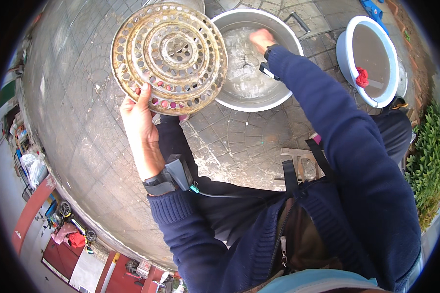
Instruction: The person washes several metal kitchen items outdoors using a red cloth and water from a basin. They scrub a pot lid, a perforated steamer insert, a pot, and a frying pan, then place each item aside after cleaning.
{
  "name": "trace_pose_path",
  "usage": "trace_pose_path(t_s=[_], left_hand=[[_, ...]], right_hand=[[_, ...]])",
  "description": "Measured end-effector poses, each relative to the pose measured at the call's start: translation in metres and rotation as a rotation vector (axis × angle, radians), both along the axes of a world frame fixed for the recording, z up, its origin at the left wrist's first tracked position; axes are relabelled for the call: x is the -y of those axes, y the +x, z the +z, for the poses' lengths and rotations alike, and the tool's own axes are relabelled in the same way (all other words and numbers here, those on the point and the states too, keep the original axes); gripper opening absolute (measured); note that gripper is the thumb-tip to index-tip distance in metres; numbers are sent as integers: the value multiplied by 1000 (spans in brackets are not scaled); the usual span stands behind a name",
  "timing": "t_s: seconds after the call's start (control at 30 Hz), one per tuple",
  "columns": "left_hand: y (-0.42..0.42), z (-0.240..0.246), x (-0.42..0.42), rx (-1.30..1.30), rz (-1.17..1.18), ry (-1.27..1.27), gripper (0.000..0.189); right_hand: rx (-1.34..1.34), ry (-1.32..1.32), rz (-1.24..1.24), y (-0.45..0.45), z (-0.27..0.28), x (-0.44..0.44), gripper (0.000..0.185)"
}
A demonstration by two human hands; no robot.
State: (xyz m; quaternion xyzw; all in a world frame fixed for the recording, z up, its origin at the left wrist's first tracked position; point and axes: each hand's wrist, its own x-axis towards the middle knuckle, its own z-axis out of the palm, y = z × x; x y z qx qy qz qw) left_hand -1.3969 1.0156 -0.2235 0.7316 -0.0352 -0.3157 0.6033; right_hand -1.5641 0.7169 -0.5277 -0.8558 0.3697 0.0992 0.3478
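My left hand (pixel 137 119) grips the near-left edge of a round perforated metal steamer rack (pixel 192 91), with the thumb on top. The rack is tilted up, and brown staining runs along its raised rings. To its right stands a wide aluminium pot (pixel 258 108) with shallow, rippled water (pixel 242 69) in the bottom. My right hand (pixel 262 39) is over the far right part of this pot, curled and blurred by motion. Whether anything is inside its fingers cannot be seen.
A light-blue plastic basin (pixel 346 60) of murky water stands at the right, a red cloth (pixel 362 77) on its rim. Another round metal piece (pixel 196 5) lies partly behind the rack. A low wooden stool (pixel 300 155) is near my legs. Shrubs (pixel 427 161) border the paving.
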Motion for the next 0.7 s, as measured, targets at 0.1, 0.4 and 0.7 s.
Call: trace_pose_path(t_s=[0.1,0.4,0.7], left_hand=[[-2,1,2,16,16,9,18],[-8,-9,15,-23,-23,-50,20],[-18,-11,27,-101,-30,-183,20]], right_hand=[[105,791,-671,-13,-17,-17,10],[385,1350,-91,34,218,-63,32],[200,454,293,33,264,-53,32]])
